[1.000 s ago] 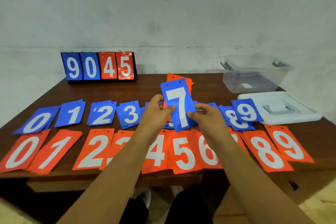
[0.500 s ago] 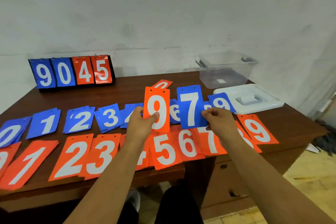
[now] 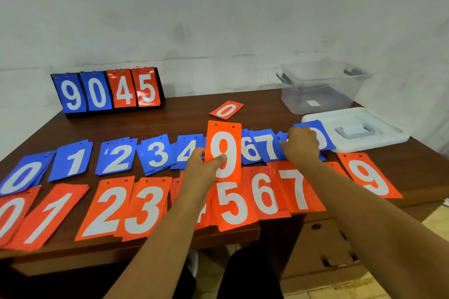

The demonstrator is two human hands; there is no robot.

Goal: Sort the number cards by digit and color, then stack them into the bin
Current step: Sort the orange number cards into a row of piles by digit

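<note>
Two card rows (image 3: 158, 153), brown wood table (image 3: 184, 114), white wall (image 3: 218, 19), clear bin (image 3: 323, 97) rt

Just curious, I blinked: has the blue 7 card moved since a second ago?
Yes. The blue 7 card came down onto the table, just right of the blue 6 card.

A dark wooden table (image 3: 184, 114) spreads under both hands. Well beyond the left hand (image 3: 201, 167) and off to its left, a flip scoreboard (image 3: 109, 90) stands on a black base — two blue leaves reading 9 and 0, two orange reading 4 and 5. Just right of the right hand (image 3: 301, 143) a white lid (image 3: 352, 145) with a grey handle lies flat. Behind everything — a scuffed whitish wall (image 3: 218, 19).
</note>
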